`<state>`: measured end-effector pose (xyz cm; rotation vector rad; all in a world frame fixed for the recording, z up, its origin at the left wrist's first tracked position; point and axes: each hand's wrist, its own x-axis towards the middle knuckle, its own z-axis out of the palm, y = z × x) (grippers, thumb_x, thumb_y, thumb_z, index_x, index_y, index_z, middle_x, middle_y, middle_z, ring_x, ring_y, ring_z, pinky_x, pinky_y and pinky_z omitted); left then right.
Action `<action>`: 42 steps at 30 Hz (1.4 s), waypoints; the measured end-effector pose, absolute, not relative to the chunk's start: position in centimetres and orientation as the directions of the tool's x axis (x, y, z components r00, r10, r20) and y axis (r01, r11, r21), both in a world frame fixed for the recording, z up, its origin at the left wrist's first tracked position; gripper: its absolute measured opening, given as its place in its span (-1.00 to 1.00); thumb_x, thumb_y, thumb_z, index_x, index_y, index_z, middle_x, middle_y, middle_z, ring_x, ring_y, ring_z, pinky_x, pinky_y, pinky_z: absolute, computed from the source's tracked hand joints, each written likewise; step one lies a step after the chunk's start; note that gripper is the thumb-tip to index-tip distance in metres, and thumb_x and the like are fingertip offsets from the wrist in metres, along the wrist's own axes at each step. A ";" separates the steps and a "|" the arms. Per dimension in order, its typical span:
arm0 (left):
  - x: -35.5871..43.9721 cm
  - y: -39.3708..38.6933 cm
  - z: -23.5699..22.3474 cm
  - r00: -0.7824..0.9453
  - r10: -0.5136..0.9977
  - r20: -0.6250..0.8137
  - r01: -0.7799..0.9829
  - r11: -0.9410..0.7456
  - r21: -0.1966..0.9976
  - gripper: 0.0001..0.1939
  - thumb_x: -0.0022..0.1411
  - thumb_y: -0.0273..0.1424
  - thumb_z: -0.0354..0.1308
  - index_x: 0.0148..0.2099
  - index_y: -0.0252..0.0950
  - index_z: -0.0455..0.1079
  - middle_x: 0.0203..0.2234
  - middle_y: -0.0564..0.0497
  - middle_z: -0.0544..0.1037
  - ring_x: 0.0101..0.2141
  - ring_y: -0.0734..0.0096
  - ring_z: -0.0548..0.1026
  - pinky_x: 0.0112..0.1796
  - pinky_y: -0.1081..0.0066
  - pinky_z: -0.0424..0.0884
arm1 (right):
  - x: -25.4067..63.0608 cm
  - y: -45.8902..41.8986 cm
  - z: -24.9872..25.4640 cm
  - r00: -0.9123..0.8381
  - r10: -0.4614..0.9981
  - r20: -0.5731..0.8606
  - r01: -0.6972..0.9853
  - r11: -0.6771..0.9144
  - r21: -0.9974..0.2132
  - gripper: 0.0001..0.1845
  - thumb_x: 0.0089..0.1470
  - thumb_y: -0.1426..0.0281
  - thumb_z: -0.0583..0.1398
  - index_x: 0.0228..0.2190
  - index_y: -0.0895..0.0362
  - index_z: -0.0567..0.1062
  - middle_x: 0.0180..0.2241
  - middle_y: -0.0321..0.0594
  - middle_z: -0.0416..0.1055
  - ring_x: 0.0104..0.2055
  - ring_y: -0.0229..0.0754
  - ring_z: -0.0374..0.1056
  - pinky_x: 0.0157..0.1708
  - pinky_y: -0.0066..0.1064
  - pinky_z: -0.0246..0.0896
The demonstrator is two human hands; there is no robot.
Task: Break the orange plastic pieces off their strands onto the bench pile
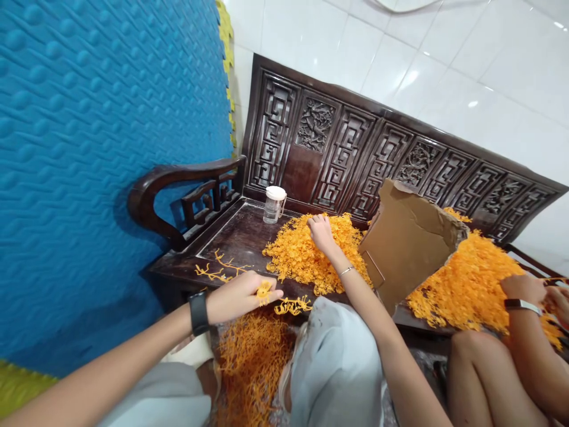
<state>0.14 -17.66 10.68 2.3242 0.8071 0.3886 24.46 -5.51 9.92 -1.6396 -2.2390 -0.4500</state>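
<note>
My left hand (237, 296), with a black watch on the wrist, is closed in a pinch on a small orange plastic flower piece (264, 291) over the front edge of the dark wooden bench (240, 237). My right hand (320, 231), a thin bracelet on its wrist, reaches into the big heap of orange flower pieces (297, 255) on the seat. Its fingers curl down into the heap and grip some pieces. A small orange cluster (293, 306) lies just right of my left hand.
A torn cardboard sheet (409, 243) stands tilted in the heap. A clear jar with a white lid (274, 204) sits at the back of the seat. Bare orange stems lie on the seat (217, 270) and the floor (253, 356). Another person's hand (524, 290) works at the right. A blue foam mat (89, 148) stands left.
</note>
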 end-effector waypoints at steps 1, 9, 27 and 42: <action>0.1 -17.7 10.7 0.761 0.646 0.059 0.457 -0.599 0.658 -0.59 0.19 -0.12 -0.15 -0.58 -0.28 0.02 -0.69 0.18 0.06 -0.60 0.54 0.08 -0.54 0.50 -0.02 | 24.2 -5.9 10.1 -0.285 0.848 0.447 0.953 0.300 0.039 -0.77 0.03 0.63 -0.02 -0.37 0.24 0.41 -0.29 -0.01 0.35 -0.18 -0.06 0.13 -0.17 -0.24 -0.09; -0.4 -17.4 10.9 0.664 0.738 0.124 0.429 -0.511 0.745 -0.66 0.20 -0.15 -0.14 -0.50 -0.28 0.09 -0.63 0.18 0.14 -0.56 0.52 0.13 -0.50 0.51 0.07 | 20.6 -13.2 13.8 -0.398 0.729 0.558 0.678 0.643 -0.356 -0.83 0.13 0.39 0.02 -0.33 0.15 0.39 -0.29 -0.23 0.41 -0.20 -0.25 0.28 -0.17 -0.39 0.09; 3.1 -17.7 11.3 0.693 0.691 0.206 0.353 -0.574 0.739 -0.88 0.03 -0.40 -0.02 -0.45 -0.35 0.27 -0.58 0.12 0.33 -0.51 0.47 0.24 -0.49 0.51 0.15 | 19.3 -21.2 14.7 -0.628 0.594 0.504 0.495 0.803 -0.331 -0.68 0.02 0.22 0.14 -0.22 0.16 0.36 -0.34 -0.19 0.36 -0.27 -0.22 0.23 -0.23 -0.36 0.12; 4.1 -17.9 12.5 0.629 0.735 0.253 0.286 -0.521 0.804 -0.75 0.23 -0.22 -0.15 -0.29 -0.29 0.22 -0.66 0.20 0.09 -0.60 0.54 0.09 -0.57 0.53 0.02 | 21.9 -19.6 13.8 -0.301 0.803 0.514 0.459 0.594 -0.661 -0.88 0.06 0.36 0.11 -0.46 0.16 0.31 -0.47 -0.29 0.29 -0.40 -0.31 0.23 -0.33 -0.45 0.16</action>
